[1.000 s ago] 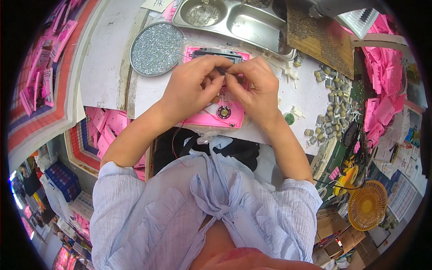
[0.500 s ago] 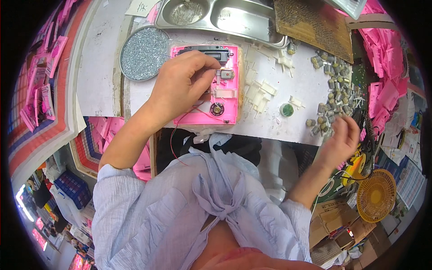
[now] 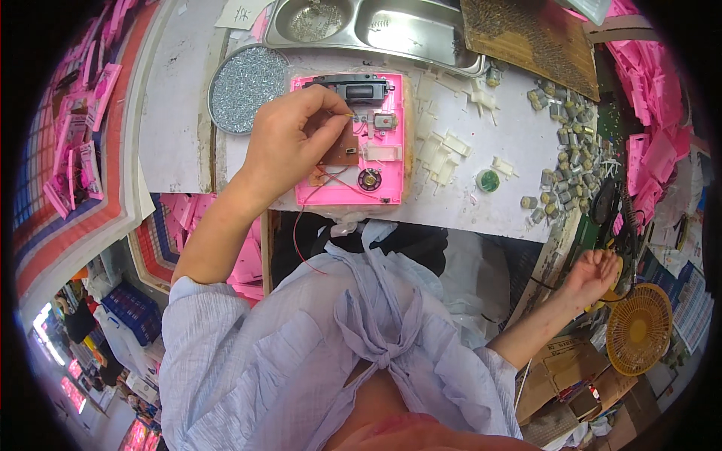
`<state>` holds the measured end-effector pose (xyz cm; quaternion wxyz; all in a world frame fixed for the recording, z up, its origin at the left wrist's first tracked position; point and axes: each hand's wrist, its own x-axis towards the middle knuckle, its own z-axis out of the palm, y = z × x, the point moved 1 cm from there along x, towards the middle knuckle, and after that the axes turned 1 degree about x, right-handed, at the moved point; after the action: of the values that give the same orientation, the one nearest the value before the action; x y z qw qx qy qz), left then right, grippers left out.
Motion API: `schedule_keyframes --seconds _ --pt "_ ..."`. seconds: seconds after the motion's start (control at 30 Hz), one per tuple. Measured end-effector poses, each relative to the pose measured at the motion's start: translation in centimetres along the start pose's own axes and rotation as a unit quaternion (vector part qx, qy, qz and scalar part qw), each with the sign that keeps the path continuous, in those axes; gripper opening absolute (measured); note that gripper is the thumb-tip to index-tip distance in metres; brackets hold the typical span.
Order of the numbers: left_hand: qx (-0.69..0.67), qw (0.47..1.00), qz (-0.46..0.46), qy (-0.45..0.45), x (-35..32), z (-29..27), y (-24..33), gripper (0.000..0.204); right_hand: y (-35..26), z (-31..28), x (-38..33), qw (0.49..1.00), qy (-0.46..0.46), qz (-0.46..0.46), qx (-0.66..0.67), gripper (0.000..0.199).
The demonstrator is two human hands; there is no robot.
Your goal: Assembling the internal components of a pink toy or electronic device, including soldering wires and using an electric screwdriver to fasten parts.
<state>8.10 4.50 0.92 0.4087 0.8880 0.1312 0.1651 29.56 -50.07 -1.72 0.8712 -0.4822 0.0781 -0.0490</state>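
My left hand (image 3: 289, 143) is over a pink plastic housing (image 3: 346, 197), thumb and forefinger pinched on what looks like a thin wire end beside a small metal motor (image 3: 386, 121). Under that hand lies a brown circuit board (image 3: 344, 152), partly hidden. A black battery-box part (image 3: 361, 91) sits along the housing's far edge, and a small round speaker (image 3: 369, 179) near its front. A red wire (image 3: 298, 225) trails off the front edge. Past the table's right edge, my right hand (image 3: 590, 279) has its fingers curled beside black cables and a yellow object; anything inside them is hidden.
A round tray of screws (image 3: 248, 89) stands left of the housing. Steel trays (image 3: 421, 37) and a board of small metal pins (image 3: 519, 45) lie behind. White plastic parts (image 3: 444, 154), a green-topped pot (image 3: 487, 180) and several small motors (image 3: 568, 165) spread rightward. An orange basket (image 3: 639, 329) hangs lower right.
My right hand has moved down and outward, away from the loose motors, and its fingers have curled. My left hand has shifted slightly left across the housing, uncovering more of the circuit board.
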Motion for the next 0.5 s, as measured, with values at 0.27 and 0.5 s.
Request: schedule_keyframes --seconds 0.27,0.5 --pt "0.099 0.973 0.201 0.053 1.0 0.9 0.5 0.017 -3.4 -0.4 4.5 0.962 0.085 -0.158 -0.207 0.039" --pt "0.090 0.972 0.207 0.060 1.1 3.3 0.5 0.020 -3.7 4.8 -0.1 0.918 0.235 -0.249 -0.201 0.033"
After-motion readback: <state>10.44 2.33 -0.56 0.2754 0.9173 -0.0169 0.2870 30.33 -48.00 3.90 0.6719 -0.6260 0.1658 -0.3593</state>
